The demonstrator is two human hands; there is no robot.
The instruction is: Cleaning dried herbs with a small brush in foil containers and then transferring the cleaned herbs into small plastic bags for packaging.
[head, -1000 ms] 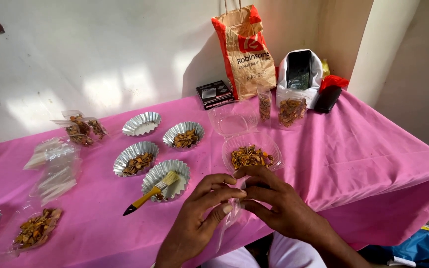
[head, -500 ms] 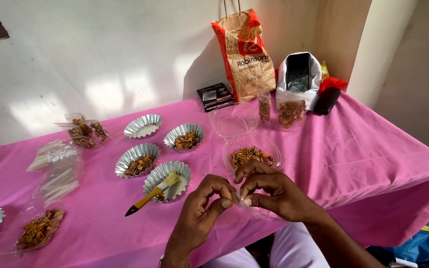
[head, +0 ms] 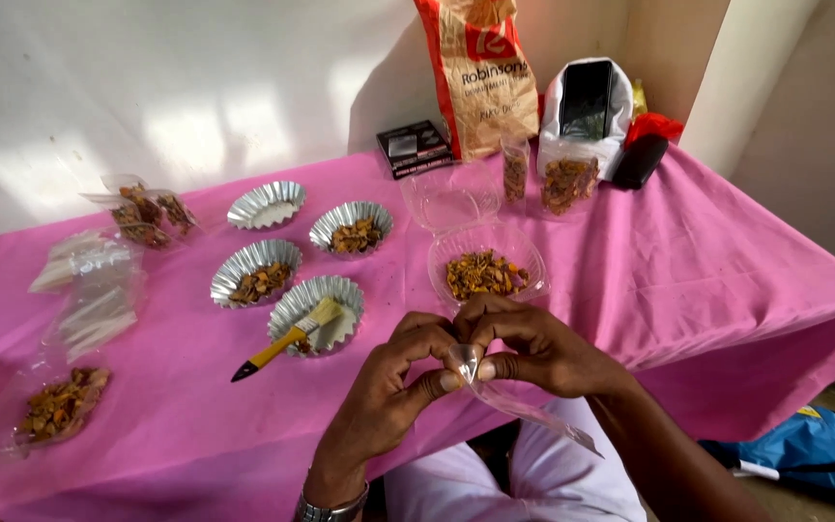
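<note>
Clear plastic bag (head: 519,406), small and empty-looking, is held in front of the near edge of the surface (head: 707,261), its top corner pinched between both hands and the rest hanging down to the right over the lap. The left hand (head: 393,377) is closed on that corner with thumb and forefinger; the right hand (head: 533,343) is curled over it from the other side, fingertips pressed to the same spot, so the two hands are touching.

Just beyond the hands, a clear lidded container (head: 485,266) with yellow-brown pieces is seen open on the pink cloth. To its left a foil cup (head: 316,309) is placed with a yellow-handled brush (head: 287,338) laid across it, and three more foil cups (head: 263,232) are grouped behind, two with brown pieces and one empty-looking. At the near left, a flat clear bag of brown pieces (head: 50,406) is lying, with empty plastic sleeves (head: 89,290) beyond it.

Against the wall an orange paper sack (head: 480,77), a small black box (head: 416,147), a white pouch (head: 587,106) and two filled clear bags (head: 567,179) are stood.
</note>
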